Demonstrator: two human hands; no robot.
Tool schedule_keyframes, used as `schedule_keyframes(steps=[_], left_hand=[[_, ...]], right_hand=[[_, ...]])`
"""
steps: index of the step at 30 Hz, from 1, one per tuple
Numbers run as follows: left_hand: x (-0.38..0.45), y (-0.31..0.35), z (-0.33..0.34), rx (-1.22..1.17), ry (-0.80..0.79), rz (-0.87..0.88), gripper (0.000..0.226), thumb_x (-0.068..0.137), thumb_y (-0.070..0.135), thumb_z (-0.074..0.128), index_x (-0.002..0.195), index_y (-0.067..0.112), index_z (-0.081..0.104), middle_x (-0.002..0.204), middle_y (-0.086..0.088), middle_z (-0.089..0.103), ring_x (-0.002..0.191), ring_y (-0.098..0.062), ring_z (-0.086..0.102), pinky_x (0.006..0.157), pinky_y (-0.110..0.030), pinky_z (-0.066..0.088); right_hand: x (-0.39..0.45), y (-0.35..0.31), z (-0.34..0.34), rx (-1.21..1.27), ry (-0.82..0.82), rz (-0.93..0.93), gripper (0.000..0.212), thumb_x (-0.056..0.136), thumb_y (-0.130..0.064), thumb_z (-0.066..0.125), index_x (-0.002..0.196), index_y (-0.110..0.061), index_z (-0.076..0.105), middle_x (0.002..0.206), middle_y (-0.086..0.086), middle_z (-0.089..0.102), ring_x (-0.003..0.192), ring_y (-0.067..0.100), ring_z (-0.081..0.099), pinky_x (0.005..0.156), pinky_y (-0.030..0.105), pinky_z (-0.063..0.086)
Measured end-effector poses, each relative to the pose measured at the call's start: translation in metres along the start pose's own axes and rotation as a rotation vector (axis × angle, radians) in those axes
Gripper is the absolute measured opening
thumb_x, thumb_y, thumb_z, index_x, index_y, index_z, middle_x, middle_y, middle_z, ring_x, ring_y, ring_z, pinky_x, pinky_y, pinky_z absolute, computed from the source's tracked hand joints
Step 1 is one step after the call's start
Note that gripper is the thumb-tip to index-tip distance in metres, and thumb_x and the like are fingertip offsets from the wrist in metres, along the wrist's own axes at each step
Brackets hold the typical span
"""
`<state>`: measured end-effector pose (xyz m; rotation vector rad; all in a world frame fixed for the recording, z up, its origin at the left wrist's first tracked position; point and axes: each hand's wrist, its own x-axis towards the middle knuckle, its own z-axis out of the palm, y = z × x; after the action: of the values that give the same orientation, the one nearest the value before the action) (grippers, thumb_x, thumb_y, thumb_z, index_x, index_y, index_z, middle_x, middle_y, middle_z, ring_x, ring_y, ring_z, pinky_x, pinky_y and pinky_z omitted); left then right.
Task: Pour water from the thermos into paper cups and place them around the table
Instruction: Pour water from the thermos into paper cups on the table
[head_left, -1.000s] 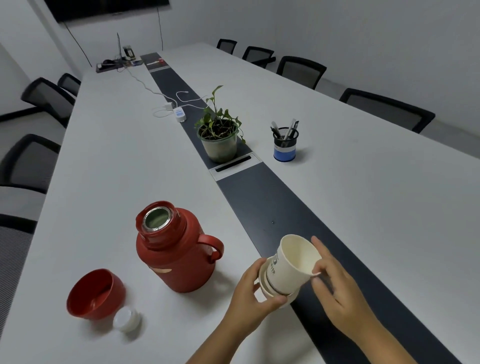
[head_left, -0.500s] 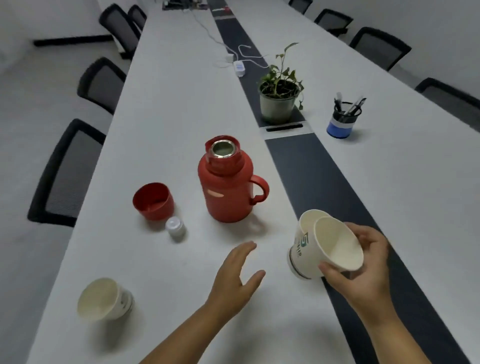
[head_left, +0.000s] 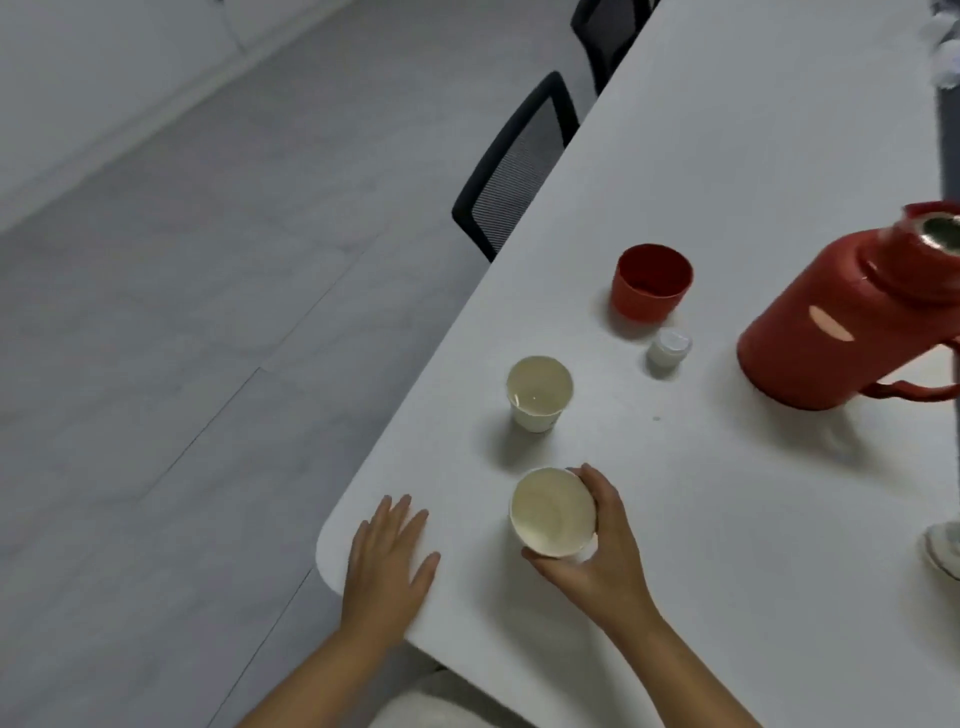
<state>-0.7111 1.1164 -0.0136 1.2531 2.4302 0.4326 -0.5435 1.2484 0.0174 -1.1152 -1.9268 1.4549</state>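
Note:
My right hand (head_left: 592, 551) grips an empty paper cup (head_left: 551, 511) upright near the table's front left corner. My left hand (head_left: 389, 558) lies flat on the white table (head_left: 727, 519) beside it, fingers straight. A second paper cup (head_left: 539, 392) stands just beyond, with what looks like water in it. The red thermos (head_left: 841, 322) stands uncapped at the right. Its red lid cup (head_left: 652, 280) and a small white stopper (head_left: 668, 348) sit to the left of it.
A black mesh chair (head_left: 514, 166) is tucked at the table's left side, another behind it. Grey floor lies left of the table edge. A pale object (head_left: 943, 556) shows at the right frame border.
The view swung left toward the table corner. My right hand carried one cup down beside the filled cup. My left hand dropped flat onto the table.

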Motion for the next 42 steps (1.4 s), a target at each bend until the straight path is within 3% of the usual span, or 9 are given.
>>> schedule_keyframes(steps=[2, 7, 11, 17, 21, 25, 28, 33, 42], left_hand=[[0.001, -0.014, 0.000, 0.024, 0.021, 0.012, 0.058, 0.094, 0.048, 0.024, 0.131, 0.009, 0.047, 0.145, -0.012, 0.037, 0.141, -0.020, 0.018, 0.111, -0.023, -0.011], [-0.001, -0.025, 0.001, 0.118, -0.010, 0.060, 0.078, 0.094, 0.048, 0.001, 0.111, 0.005, 0.064, 0.121, -0.014, 0.062, 0.139, -0.002, -0.018, 0.108, -0.028, 0.002], [0.000, -0.032, 0.006, 0.193, 0.051, 0.042, 0.079, 0.094, 0.047, 0.000, 0.108, 0.006, 0.065, 0.119, -0.012, 0.063, 0.139, -0.005, -0.019, 0.107, -0.030, 0.004], [0.000, -0.037, 0.011, 0.222, 0.076, 0.047, 0.079, 0.094, 0.046, -0.001, 0.108, 0.007, 0.066, 0.119, -0.011, 0.063, 0.140, -0.006, -0.019, 0.107, -0.031, 0.005], [0.001, -0.038, 0.010, 0.184, 0.061, 0.088, 0.078, 0.094, 0.046, 0.000, 0.108, 0.006, 0.066, 0.120, -0.012, 0.062, 0.139, -0.003, -0.018, 0.110, -0.026, -0.002], [0.006, -0.038, 0.000, 0.176, 0.051, 0.142, 0.047, 0.095, 0.033, 0.036, 0.132, 0.006, 0.043, 0.144, -0.007, 0.035, 0.140, -0.006, 0.005, 0.112, -0.019, 0.000], [0.021, -0.027, -0.025, 0.031, 0.163, 0.205, 0.040, 0.083, 0.022, 0.052, 0.114, 0.000, 0.059, 0.125, -0.016, 0.057, 0.116, -0.040, 0.053, 0.103, -0.031, 0.035], [0.065, 0.039, -0.063, -0.130, 0.308, 0.338, 0.045, 0.083, 0.029, 0.040, 0.106, -0.002, 0.063, 0.115, -0.023, 0.062, 0.109, -0.044, 0.054, 0.087, -0.051, 0.037], [0.135, 0.246, -0.034, -0.434, 0.010, 0.580, 0.047, 0.085, 0.023, 0.060, 0.129, 0.013, 0.046, 0.135, -0.002, 0.049, 0.126, -0.014, 0.043, 0.100, -0.019, 0.031]], right_hand=[[0.008, -0.006, 0.020, -0.021, 0.012, -0.014, 0.082, 0.055, -0.011, 0.084, 0.107, -0.045, 0.031, 0.114, -0.029, 0.039, 0.106, -0.015, 0.040, 0.079, -0.008, 0.027], [0.024, -0.011, 0.046, -0.077, 0.055, -0.037, 0.082, 0.056, -0.016, 0.084, 0.118, -0.032, 0.034, 0.112, -0.029, 0.036, 0.102, -0.007, 0.043, 0.077, -0.009, 0.026], [0.031, -0.009, 0.059, -0.132, 0.040, -0.006, 0.086, 0.057, -0.015, 0.083, 0.129, -0.013, 0.035, 0.116, -0.015, 0.041, 0.108, 0.006, 0.042, 0.080, 0.000, 0.027], [0.031, -0.006, 0.073, -0.118, 0.088, 0.038, 0.075, 0.058, -0.019, 0.083, 0.114, -0.033, 0.035, 0.107, -0.026, 0.043, 0.101, 0.003, 0.046, 0.076, 0.001, 0.033], [0.030, -0.005, 0.076, -0.138, 0.077, 0.092, 0.084, 0.059, -0.022, 0.081, 0.129, -0.019, 0.034, 0.116, -0.016, 0.043, 0.108, 0.006, 0.043, 0.089, 0.020, 0.033], [0.024, -0.007, 0.068, -0.212, 0.020, 0.043, 0.090, 0.061, -0.017, 0.081, 0.134, -0.010, 0.028, 0.126, -0.009, 0.035, 0.117, 0.008, 0.034, 0.097, 0.017, 0.025], [0.013, -0.004, 0.048, -0.308, 0.031, 0.003, 0.078, 0.067, -0.012, 0.077, 0.131, -0.007, 0.032, 0.125, -0.004, 0.037, 0.117, 0.011, 0.035, 0.096, 0.009, 0.020], [0.000, 0.000, -0.013, -0.323, 0.296, 0.079, 0.059, 0.072, -0.002, 0.070, 0.125, -0.003, 0.044, 0.123, 0.007, 0.046, 0.114, 0.021, 0.042, 0.095, 0.033, 0.032], [0.050, -0.003, -0.197, -0.159, 0.864, 0.092, 0.038, 0.081, 0.000, 0.059, 0.118, -0.004, 0.049, 0.125, 0.013, 0.049, 0.115, 0.028, 0.045, 0.096, 0.039, 0.037]])
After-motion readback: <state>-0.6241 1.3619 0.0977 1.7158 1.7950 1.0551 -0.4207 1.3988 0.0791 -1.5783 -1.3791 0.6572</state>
